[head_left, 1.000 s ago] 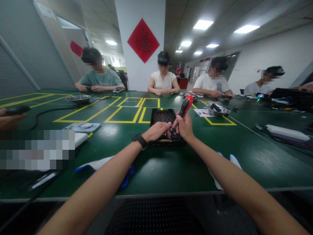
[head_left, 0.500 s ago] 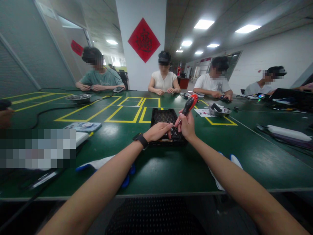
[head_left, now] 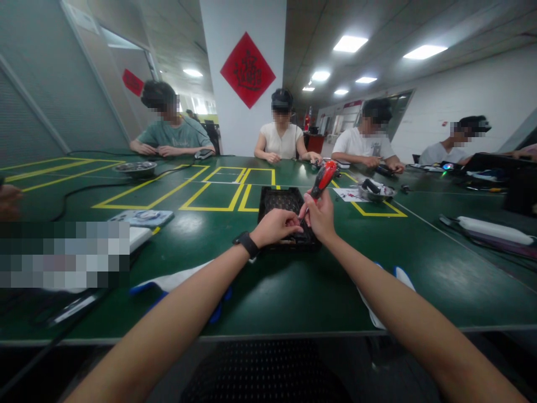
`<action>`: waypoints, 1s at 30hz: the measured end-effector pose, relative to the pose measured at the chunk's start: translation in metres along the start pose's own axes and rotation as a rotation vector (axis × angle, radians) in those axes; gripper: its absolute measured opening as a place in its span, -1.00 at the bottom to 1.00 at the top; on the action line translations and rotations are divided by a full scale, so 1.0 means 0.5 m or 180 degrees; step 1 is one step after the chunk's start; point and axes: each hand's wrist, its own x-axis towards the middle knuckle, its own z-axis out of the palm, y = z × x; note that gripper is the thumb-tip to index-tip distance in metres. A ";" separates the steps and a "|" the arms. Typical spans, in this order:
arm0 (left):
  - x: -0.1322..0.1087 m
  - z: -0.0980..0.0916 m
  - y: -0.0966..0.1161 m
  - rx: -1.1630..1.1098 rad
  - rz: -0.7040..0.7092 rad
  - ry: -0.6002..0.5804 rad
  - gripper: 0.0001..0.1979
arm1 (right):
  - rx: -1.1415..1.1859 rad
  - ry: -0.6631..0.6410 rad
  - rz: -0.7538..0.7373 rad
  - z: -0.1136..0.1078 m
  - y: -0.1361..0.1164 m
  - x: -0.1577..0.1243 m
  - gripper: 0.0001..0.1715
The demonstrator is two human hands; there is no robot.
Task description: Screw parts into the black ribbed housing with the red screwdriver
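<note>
A black rectangular tray (head_left: 280,200) lies on the green table (head_left: 293,291) straight ahead of me. My right hand (head_left: 321,215) is closed round a screwdriver with a red and black handle (head_left: 324,177), which slants up to the right while its tip points down at the tray's near end. My left hand (head_left: 276,226), with a black watch on the wrist, rests on the tray's near edge; its fingers are pinched together right beside the screwdriver's tip. What they pinch is too small to make out.
White and blue gloves (head_left: 180,280) lie under my forearms near the table's front edge. A metal bowl (head_left: 376,191) stands at the right, another bowl (head_left: 135,167) at the left, and a white power strip (head_left: 495,228) at the far right. Several people sit along the far side.
My right hand has tilted the screwdriver's handle further right and lifted it slightly. My left fingers have gone from lying flat on the tray to a pinch at the tool's tip.
</note>
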 end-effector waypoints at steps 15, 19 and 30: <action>-0.005 -0.004 0.010 -0.0412 -0.0155 -0.0359 -0.65 | 0.0226 0.0202 0.0175 -0.001 0.018 0.011 -0.66; -0.003 -0.002 0.003 -0.0407 -0.0178 -0.0388 -0.64 | 0.0213 0.0149 0.0182 -0.002 0.020 0.011 -0.66; -0.002 0.000 -0.003 -0.0452 0.0074 -0.0147 -0.68 | 0.0232 0.0011 0.0155 0.005 0.009 0.002 -0.67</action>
